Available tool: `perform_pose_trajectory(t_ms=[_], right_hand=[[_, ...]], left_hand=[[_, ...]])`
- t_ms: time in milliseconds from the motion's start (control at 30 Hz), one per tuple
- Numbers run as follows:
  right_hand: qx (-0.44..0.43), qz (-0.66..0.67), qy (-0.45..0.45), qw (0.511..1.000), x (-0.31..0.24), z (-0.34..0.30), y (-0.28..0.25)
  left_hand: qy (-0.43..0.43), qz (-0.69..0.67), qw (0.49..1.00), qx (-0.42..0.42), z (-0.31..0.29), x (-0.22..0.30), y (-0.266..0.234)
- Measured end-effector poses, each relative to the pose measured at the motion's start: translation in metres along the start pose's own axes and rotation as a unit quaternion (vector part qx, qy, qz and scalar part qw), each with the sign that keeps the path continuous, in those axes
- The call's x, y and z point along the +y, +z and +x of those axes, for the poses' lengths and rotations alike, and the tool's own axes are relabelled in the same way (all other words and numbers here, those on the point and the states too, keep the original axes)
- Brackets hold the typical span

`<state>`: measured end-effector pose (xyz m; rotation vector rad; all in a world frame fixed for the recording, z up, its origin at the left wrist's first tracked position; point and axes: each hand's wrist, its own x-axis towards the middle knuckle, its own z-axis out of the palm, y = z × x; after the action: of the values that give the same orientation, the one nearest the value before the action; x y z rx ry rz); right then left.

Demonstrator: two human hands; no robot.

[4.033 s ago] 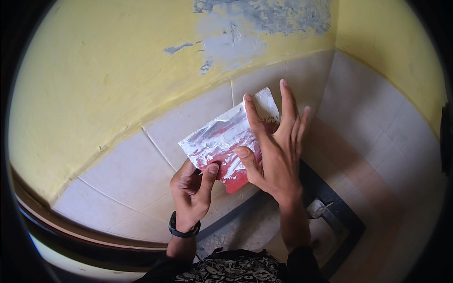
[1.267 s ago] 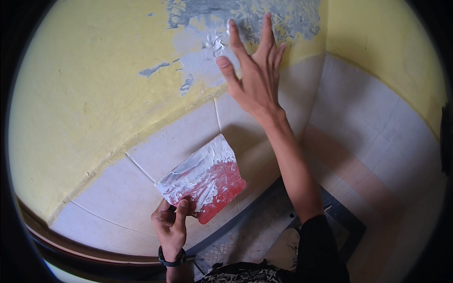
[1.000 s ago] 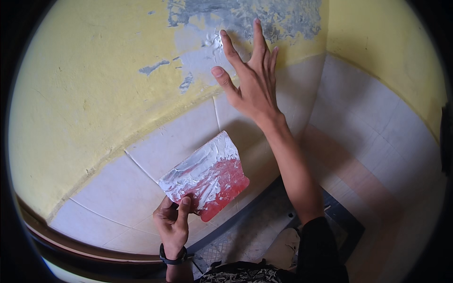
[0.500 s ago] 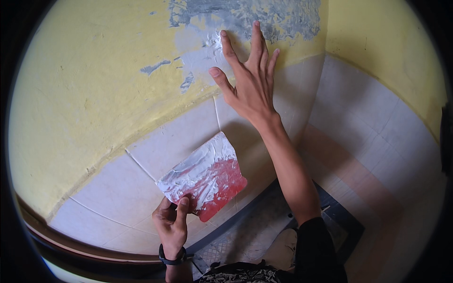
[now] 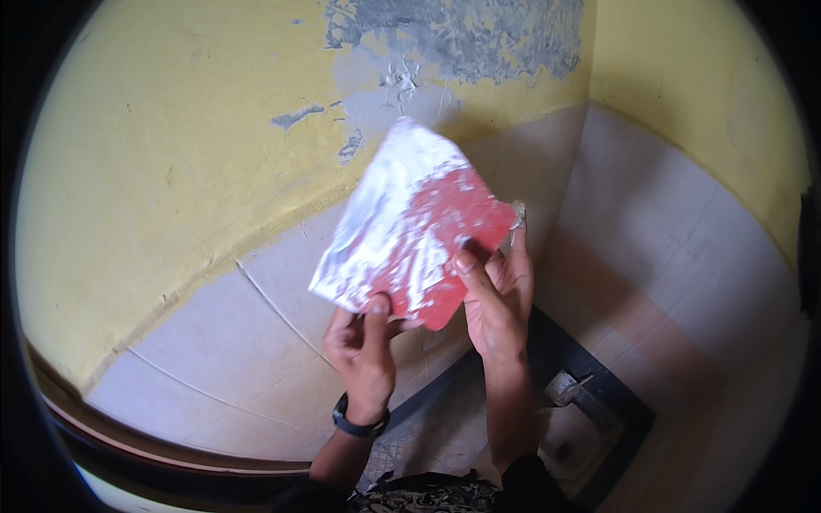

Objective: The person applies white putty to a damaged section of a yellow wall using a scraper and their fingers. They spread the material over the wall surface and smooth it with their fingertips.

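Note:
A flat red putty spreader (image 5: 462,209), its upper left part smeared with white putty, is raised in front of the wall. My left hand (image 5: 363,346) pinches its lower left edge, thumb on top. At its lower right edge my right hand (image 5: 500,303) also grips it, thumb over the face and fingers behind. Putty coats one right fingertip. Beyond the spreader, the yellow wall (image 5: 197,162) carries a grey scraped patch (image 5: 479,38) with fresh white putty (image 5: 402,79) below it. The fingers behind the spreader are partly hidden.
Pale tiles (image 5: 214,350) cover the lower wall, with a ledge along their top. Another tiled wall (image 5: 650,205) meets it at a corner on the right. Near the floor, a small putty-smeared container (image 5: 563,389) with a stick stands beside a pale, rounded object (image 5: 569,440).
My right hand has come down from the puttied wall and taken hold of the spreader. My left hand has lifted the spreader up and to the right.

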<state>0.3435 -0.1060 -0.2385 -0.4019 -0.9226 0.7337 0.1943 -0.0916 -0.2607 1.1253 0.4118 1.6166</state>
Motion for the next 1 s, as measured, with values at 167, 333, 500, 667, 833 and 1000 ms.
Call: perform_pose_trajectory(t_ms=[167, 333, 500, 667, 833, 1000], right_hand=[[0.078, -0.131, -0.148, 0.977, -0.029, 0.037, 0.016], [0.102, -0.456, -0.322, 0.823, -0.078, 0.114, 0.048], [0.083, -0.597, -0.255, 0.756, -0.046, 0.12, 0.096], [0.019, -0.444, -0.445, 0.778, -0.012, 0.108, 0.164], [0.139, -0.5, -0.459, 0.721, -0.013, 0.065, 0.181], [0.073, -0.257, -0.251, 0.93, -0.048, 0.047, 0.105]], left_hand=[[-0.053, 0.0, 0.992, -0.115, 0.022, -0.009, 0.014], [-0.033, 0.049, 0.989, -0.139, 0.017, 0.001, -0.028], [-0.066, 0.135, 0.97, -0.189, -0.006, 0.008, -0.083], [-0.102, 0.094, 0.982, -0.132, -0.009, 0.018, -0.107], [-0.044, 0.127, 0.979, -0.156, -0.003, 0.025, -0.104], [-0.053, 0.104, 0.983, -0.144, -0.002, 0.038, -0.077]])
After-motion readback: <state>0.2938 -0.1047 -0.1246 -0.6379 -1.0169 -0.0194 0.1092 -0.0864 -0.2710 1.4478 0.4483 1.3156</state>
